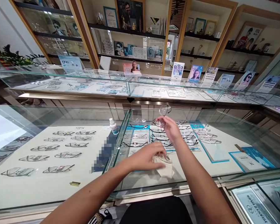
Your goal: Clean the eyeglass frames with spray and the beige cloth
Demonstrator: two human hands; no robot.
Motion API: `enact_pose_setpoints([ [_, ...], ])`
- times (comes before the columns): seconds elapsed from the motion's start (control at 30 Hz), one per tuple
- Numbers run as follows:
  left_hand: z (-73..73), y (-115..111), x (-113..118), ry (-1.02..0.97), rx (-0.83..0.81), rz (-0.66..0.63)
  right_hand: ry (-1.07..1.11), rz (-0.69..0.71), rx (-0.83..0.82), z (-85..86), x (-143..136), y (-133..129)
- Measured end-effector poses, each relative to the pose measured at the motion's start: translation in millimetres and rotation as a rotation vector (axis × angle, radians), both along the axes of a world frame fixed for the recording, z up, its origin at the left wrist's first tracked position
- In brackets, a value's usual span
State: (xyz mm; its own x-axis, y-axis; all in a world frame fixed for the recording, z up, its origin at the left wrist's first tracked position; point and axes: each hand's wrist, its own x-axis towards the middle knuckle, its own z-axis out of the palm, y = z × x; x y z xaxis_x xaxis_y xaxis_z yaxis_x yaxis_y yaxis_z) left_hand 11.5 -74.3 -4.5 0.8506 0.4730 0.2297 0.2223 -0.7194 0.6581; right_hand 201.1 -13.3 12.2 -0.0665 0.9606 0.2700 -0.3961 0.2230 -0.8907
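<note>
Fingers of right hand (172,130) pinching glasses (163,110), those of left hand (147,155) curled around cloth (167,169) (beige, crumpled)

- Left, in case (49,193) — rows of eyeglasses (68,154)
- By its right edge: bottle (113,127)
- Right, in second case (191,166): spectacles (135,144); nearer, cloth (166,169)
- Behind — counter (151,101), then shelves (128,31)

Both forearms are bare as far as the frame shows, slim and smooth, with a small spot on the left forearm (89,191). The left hand (149,155) and right hand (171,128) are bare too. Plain black cloth (156,211) covers the lap at bottom centre, its upper edge rounded.
</note>
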Motion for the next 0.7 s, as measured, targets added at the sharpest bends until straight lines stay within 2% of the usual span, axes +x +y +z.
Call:
enact_pose_setpoints([
  [0.1,-11.7,-5.0,6.4,0.112,0.000,-0.134,0.006,0.003,-0.005,-0.4,-0.2,0.3],
  [0.2,-16.6,-2.3,6.9,0.114,-0.001,-0.158,-0.002,0.004,-0.008,-0.6,-0.4,0.0],
  [0.3,-13.8,0.5,5.8,0.051,-0.102,-0.140,-0.003,0.009,-0.007,-1.2,-0.1,0.1],
  [0.43,-9.1,8.5,2.8,-0.131,-0.434,0.014,0.012,0.013,-0.003,-2.5,0.7,1.2],
  [0.57,-9.1,30.4,-4.3,-0.513,-0.768,0.268,0.010,-0.009,-0.009,-3.7,1.7,2.4],
  [0.63,-7.7,43.2,-9.6,-0.711,-0.877,0.429,0.002,-0.015,-0.018,-3.9,1.9,2.6],
  [0.7,-4.7,53.2,-15.4,-0.863,-0.932,0.538,-0.003,-0.012,-0.023,-3.9,1.7,2.5],
])
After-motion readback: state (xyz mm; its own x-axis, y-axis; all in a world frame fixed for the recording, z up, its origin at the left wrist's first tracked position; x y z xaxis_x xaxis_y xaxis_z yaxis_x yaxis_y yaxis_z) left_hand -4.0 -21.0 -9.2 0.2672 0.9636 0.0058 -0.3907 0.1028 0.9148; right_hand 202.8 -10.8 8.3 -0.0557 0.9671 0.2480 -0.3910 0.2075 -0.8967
